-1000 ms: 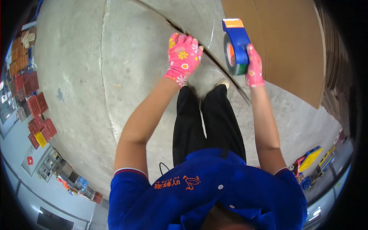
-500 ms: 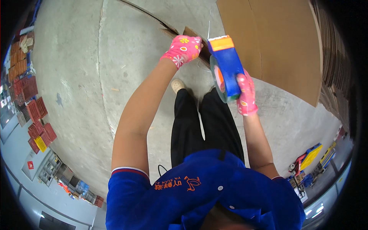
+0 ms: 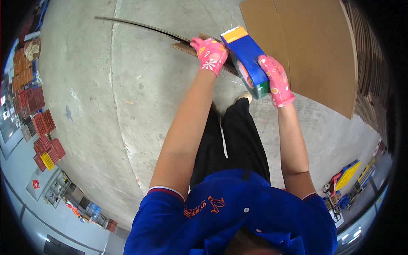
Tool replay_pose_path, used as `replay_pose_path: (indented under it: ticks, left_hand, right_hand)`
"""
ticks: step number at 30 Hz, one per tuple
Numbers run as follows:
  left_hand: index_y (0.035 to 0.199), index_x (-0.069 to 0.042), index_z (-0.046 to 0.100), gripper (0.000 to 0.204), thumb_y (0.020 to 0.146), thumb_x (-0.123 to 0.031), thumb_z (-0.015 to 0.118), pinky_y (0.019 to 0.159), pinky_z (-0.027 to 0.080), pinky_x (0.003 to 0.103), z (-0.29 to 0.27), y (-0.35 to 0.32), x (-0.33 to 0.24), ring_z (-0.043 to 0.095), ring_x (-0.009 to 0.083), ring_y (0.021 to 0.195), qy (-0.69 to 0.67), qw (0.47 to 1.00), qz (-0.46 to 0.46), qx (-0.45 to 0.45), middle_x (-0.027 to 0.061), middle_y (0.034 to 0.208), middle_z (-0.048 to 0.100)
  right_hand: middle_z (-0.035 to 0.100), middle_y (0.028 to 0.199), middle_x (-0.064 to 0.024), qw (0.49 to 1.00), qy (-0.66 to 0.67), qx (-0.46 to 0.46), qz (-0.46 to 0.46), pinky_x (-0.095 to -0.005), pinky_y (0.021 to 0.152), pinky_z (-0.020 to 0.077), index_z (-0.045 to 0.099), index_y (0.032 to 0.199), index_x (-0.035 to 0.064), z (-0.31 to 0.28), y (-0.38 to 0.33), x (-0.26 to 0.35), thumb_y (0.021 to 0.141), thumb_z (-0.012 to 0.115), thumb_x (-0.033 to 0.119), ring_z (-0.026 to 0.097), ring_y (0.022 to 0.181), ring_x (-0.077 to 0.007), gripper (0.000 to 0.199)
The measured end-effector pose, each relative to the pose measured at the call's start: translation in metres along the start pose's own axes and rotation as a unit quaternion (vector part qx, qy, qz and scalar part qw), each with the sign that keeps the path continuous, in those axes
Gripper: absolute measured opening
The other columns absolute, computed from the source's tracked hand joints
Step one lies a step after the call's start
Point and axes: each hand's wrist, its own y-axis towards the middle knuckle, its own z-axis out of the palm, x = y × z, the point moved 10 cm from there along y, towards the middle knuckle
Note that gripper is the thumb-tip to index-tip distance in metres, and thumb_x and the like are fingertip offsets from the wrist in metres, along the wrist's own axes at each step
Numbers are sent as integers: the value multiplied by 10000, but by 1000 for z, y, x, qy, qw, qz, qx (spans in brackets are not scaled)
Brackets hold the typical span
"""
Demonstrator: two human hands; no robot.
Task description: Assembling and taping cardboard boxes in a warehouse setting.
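Note:
Both my hands wear pink flowered gloves. A blue packing tape dispenser (image 3: 250,59) with an orange front end and a large tape roll is gripped in my right hand (image 3: 277,80). Its toothed end points away from me and slightly left. My left hand (image 3: 211,54), just left of the dispenser, is closed over the upper edges of a thin folded cardboard carton (image 3: 185,48). Seen almost edge-on, this carton runs from the far left toward my right foot. Part of it is hidden under the left hand and behind the dispenser.
A large brown cardboard sheet (image 3: 314,51) leans at the far right, beside a stack of flat cartons (image 3: 369,63). Red crates (image 3: 42,123) line the left side. A yellow and red trolley (image 3: 346,175) stands at the right. Grey concrete floor (image 3: 140,97) lies beneath.
The left hand has shifted right, and more of the carton shows at the far left. The dispenser has moved up and slightly left with the right hand. My feet have changed position.

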Motion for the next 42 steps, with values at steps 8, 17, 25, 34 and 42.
replay_pose_path:
  ticks: [8,17,25,34,42]
  left_hand:
    - [1376,41,155,617,873,-78,492,983,352,359,-23,-47,14,451,292,1148,-594,728,-173,-294,238,1338,343]
    - [1455,-92,20,818,851,-202,560,948,405,423,-10,-34,5,433,300,1194,-726,597,-275,-203,229,1443,235]
    - [1480,-160,72,774,886,-472,457,1090,215,400,-14,-6,13,234,266,1349,-730,655,-106,-165,48,1515,163]
    - [1460,-136,160,788,876,-567,468,1012,361,449,-4,19,14,332,273,1302,-775,617,-94,-96,109,1492,209]
    - [1417,-126,256,524,956,-319,413,982,366,433,20,-4,32,373,300,1287,-712,675,-139,-133,138,1442,319]
  right_hand:
    - [523,732,38,1000,15,23,-13,-213,626,387,606,810,50,1,-4,-2,859,638,302,458,689,-48,259]
    - [522,712,46,998,64,9,2,-205,604,378,597,784,64,-4,-2,-13,856,651,300,446,665,-35,252]
    - [533,683,39,998,11,56,1,-222,579,380,602,756,43,4,-7,-4,842,671,304,451,668,-34,284]
    - [611,783,-106,966,-251,48,-19,-345,699,448,584,857,3,13,25,-11,731,701,508,560,727,-196,534]
    - [639,904,-185,912,-375,165,32,-393,775,453,611,966,15,3,58,-83,735,595,656,610,869,-316,681]
